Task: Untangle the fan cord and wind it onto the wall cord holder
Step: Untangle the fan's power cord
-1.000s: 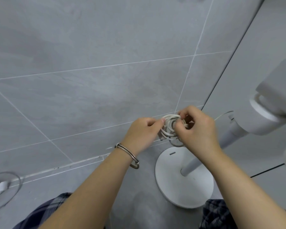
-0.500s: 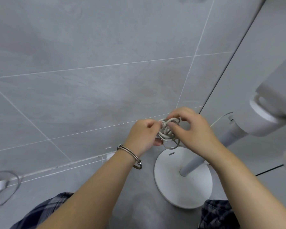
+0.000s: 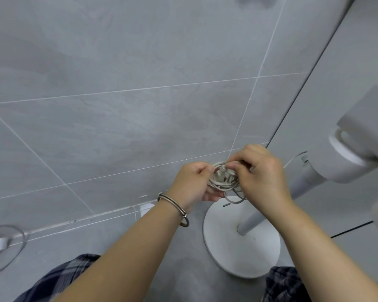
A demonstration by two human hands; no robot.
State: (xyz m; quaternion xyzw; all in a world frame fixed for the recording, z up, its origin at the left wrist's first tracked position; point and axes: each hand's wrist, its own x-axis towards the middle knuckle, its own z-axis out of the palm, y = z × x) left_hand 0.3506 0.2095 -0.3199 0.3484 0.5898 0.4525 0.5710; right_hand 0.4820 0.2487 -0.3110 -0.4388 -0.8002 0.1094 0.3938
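Observation:
A tangled bundle of white fan cord (image 3: 224, 182) hangs between my two hands, above the fan's round white base (image 3: 231, 253). My left hand (image 3: 193, 183) grips the bundle's left side, fingers curled round the loops. On the right, my right hand (image 3: 261, 173) pinches a strand at the top of the bundle. A loose loop dangles below the bundle. From behind my right hand a thin length of cord (image 3: 292, 159) runs to the fan pole (image 3: 271, 205). No wall cord holder can be made out.
The white fan head (image 3: 358, 136) fills the right edge. Grey tiled wall stands ahead, with a dark vertical seam (image 3: 301, 90) on the right. Another cable and a white plug (image 3: 0, 245) lie on the floor at far left. My plaid-clad knees sit at the bottom.
The bundle has turned slightly between my hands, and my right hand's fingers have shifted to pinch a strand at its top. Both hands stay in about the same place.

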